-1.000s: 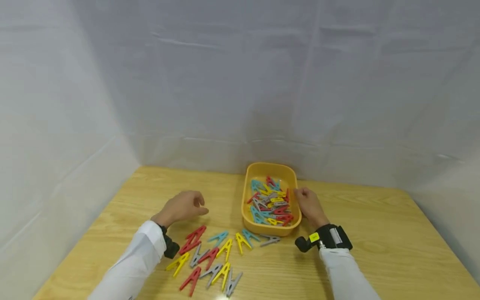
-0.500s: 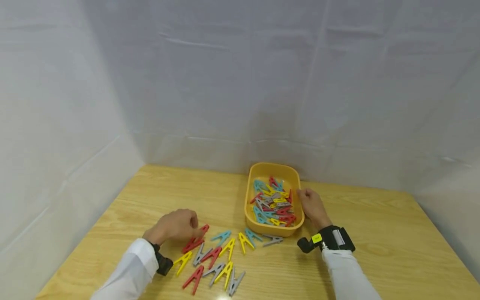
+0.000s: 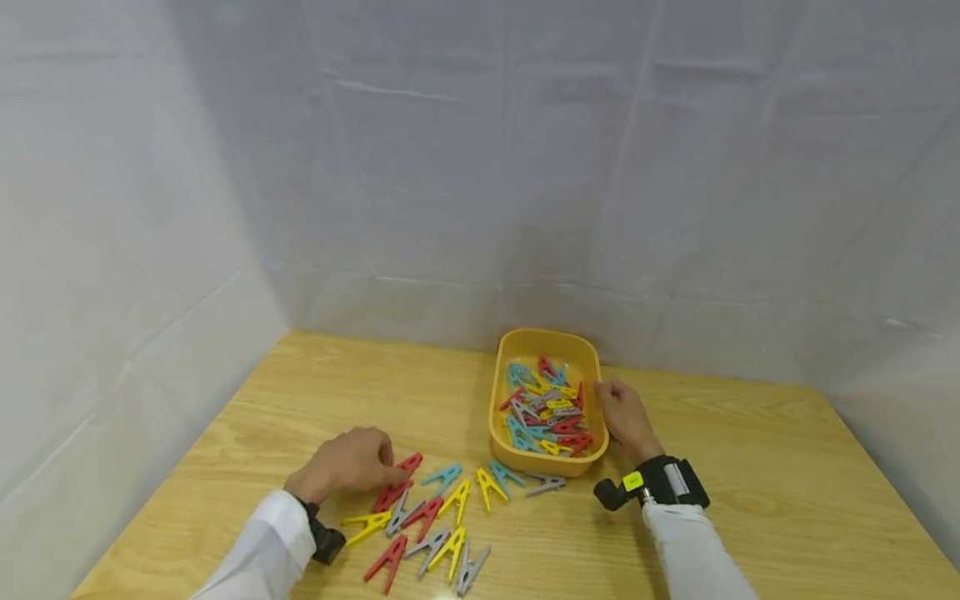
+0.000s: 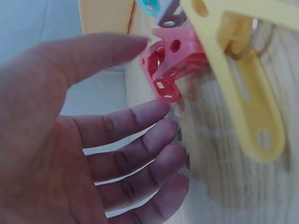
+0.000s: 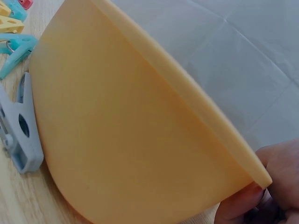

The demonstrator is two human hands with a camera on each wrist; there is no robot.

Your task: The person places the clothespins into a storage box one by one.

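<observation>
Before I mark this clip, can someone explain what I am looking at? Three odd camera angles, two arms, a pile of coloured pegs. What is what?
There is no machine here: a person works with two bare hands, wearing one camera on the head and one on each wrist. The wide picture comes from the head camera and looks down at a wooden table. The two close-ups come from the wrist cameras.

On the table stands a yellow tub holding many coloured clothes pegs. More loose pegs lie in front of it, in red, yellow, blue and grey.

The left hand reaches into the loose pegs, its fingers at a red peg; the left wrist view shows the fingers fairly straight beside it, not closed on it. The right hand touches the tub's right rim; whether it grips is unclear.
</observation>
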